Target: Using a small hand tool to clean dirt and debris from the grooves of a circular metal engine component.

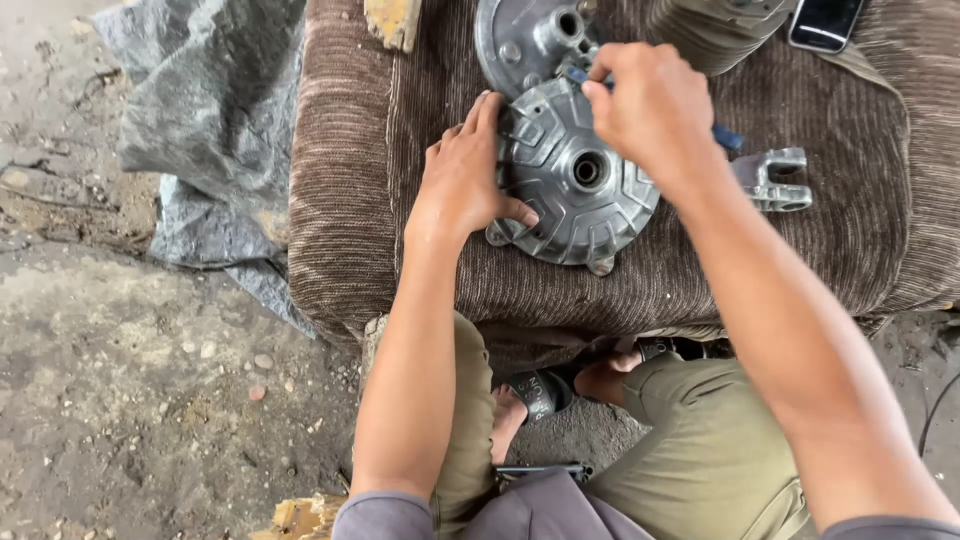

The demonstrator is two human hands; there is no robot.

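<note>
A round grey metal housing with ribs and a central hole lies on a brown corduroy cushion. My left hand rests on its left rim, thumb pressed on the face. My right hand is above its upper edge, fingers closed on a blue-handled tool whose tip meets the housing. A second round metal cover lies just behind.
A forked metal bracket lies to the right of the housing. A dark phone and a ribbed cylinder sit at the cushion's far edge. Grey tarpaulin covers dirt ground at left. My sandalled feet are below.
</note>
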